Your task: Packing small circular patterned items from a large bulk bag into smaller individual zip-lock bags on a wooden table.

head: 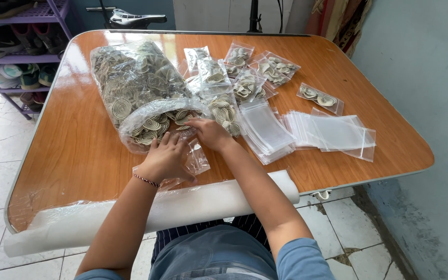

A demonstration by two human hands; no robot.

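Observation:
A large clear plastic bag (130,83) full of small round spiral coils lies on the wooden table (79,150), its mouth toward me. My left hand (164,158) rests on a small clear zip bag (195,158) flat on the table, holding it down just below the big bag's mouth. My right hand (211,134) reaches into the loose coils (154,127) at that mouth, fingers curled among them; whether it grips any is hidden.
Several small filled zip bags (245,72) lie at the table's far middle, one more (320,98) to the right. Stacks of empty zip bags (268,129) (333,132) sit right of my hands. A white roll (182,207) lies along the near edge. A shoe rack (22,46) stands at far left.

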